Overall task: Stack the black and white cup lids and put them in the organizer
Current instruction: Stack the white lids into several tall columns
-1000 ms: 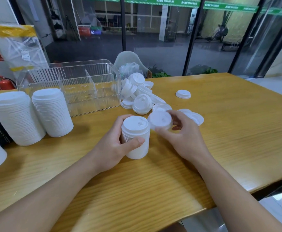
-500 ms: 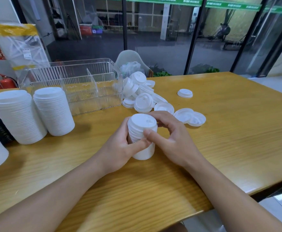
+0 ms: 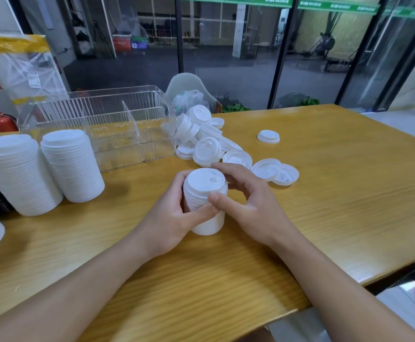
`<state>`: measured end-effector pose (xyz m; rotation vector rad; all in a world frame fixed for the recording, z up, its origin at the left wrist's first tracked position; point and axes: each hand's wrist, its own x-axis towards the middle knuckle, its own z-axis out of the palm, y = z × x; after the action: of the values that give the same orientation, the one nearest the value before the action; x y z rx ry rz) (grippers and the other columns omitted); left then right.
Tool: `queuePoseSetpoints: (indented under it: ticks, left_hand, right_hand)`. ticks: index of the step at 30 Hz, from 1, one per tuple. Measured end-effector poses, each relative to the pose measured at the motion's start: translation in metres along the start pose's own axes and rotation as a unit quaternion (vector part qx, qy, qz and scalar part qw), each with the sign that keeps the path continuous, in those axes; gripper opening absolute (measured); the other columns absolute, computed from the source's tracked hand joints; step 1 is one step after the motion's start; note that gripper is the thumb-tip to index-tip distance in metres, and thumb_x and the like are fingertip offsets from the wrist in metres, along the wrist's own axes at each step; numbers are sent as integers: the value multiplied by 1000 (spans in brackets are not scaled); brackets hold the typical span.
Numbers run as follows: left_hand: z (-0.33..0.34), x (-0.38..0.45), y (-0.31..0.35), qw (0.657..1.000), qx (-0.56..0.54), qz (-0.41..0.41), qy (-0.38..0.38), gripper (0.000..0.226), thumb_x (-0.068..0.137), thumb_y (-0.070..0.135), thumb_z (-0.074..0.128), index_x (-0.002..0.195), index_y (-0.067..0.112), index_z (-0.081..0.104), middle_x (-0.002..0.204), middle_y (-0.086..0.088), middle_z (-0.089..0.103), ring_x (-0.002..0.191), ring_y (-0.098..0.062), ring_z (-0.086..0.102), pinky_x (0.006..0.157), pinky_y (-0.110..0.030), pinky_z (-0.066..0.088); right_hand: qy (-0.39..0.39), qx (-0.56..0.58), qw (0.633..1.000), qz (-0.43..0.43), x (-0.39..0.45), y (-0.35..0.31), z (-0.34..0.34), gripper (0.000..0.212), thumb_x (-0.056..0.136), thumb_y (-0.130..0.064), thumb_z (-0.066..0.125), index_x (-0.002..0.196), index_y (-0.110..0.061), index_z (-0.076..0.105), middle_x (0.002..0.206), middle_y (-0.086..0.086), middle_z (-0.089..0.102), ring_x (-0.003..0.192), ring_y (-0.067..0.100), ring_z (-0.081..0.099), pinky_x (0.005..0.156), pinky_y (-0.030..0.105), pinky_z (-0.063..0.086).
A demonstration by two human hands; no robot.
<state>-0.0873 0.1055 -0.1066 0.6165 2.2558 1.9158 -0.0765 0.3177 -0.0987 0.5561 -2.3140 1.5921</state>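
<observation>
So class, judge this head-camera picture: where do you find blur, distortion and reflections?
Head view: forearms at the bottom edge smear with motion blur; wide-angle lens bows the table edge; glass wall behind shows faint reflections; lid stack between the hands stays fairly sharp.

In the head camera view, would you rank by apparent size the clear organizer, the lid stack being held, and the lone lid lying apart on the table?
1. Clear organizer, plainly the largest.
2. Held lid stack, gripped by the left hand and the right hand.
3. Lone lid, the smallest; it lies farther from the camera, which shrinks it somewhat.
</observation>
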Motion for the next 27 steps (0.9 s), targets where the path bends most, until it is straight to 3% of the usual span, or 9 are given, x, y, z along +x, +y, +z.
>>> queuePoseSetpoints:
  ticks: [3, 8, 10, 12, 15, 17, 21, 27]
  left_hand:
    - [-4, 1, -1, 1000, 15, 1, 7, 70, 91, 29, 91, 148, 30, 51, 138, 11, 72, 130, -11, 68, 109, -36, 54]
    - [-9, 2, -1, 999, 32, 6, 12, 83, 90, 33, 90, 157, 41, 42, 144, 16, 67, 136, -8, 64, 112, -37, 50]
    - [-11, 1, -2, 1000, 29, 6, 11, 87, 89, 36, 91, 159, 44, 40, 146, 17, 66, 138, -8, 62, 114, -39, 48]
    - [-12, 1, -2, 1000, 28, 7, 13, 89, 87, 38, 89, 160, 44, 39, 147, 17, 66, 139, -8, 62, 116, -41, 48]
    - [-12, 1, 0, 1000, 27, 11, 13, 88, 85, 37, 89, 159, 44, 42, 146, 17, 67, 137, -8, 63, 115, -41, 49]
    - [-12, 1, 0, 1000, 24, 10, 12, 86, 85, 36, 89, 158, 44, 43, 145, 16, 68, 136, -9, 64, 115, -41, 49]
    - [-12, -1, 1, 999, 30, 9, 11, 84, 89, 34, 93, 157, 45, 45, 145, 16, 68, 136, -9, 64, 114, -40, 50]
    - [-10, -1, 3, 1000, 25, 13, 10, 80, 88, 28, 87, 156, 43, 47, 143, 16, 69, 135, -8, 65, 109, -33, 50]
  right_hand:
    - [64, -29, 997, 31, -1, 6, -13, 42, 98, -41, 77, 138, -31, 69, 135, -13, 69, 122, 12, 67, 99, 34, 52]
    - [159, -210, 955, 134, 1, 28, -35, 42, 99, -31, 76, 139, -33, 65, 106, -17, 71, 87, -8, 65, 72, 19, 49]
    - [174, -239, 944, 148, 2, 32, -38, 39, 99, -27, 73, 137, -32, 64, 101, -21, 68, 86, -8, 67, 74, 22, 55]
    - [173, -259, 938, 154, 2, 34, -38, 37, 99, -25, 72, 135, -28, 63, 95, -23, 64, 88, -1, 70, 81, 36, 61]
    - [168, -282, 929, 169, 3, 38, -38, 30, 98, -22, 73, 127, -20, 66, 92, -14, 69, 88, 10, 70, 85, 42, 61]
    - [172, -279, 930, 168, 3, 41, -40, 26, 96, -18, 73, 122, -18, 68, 96, -10, 71, 91, 9, 70, 86, 37, 61]
    - [183, -244, 943, 135, 1, 40, -38, 33, 91, -5, 76, 121, -19, 70, 100, -12, 69, 90, 1, 65, 81, 10, 51]
    - [189, -221, 952, 100, 0, 40, -38, 39, 86, 3, 80, 113, -23, 71, 93, -11, 63, 82, 7, 57, 76, 11, 46]
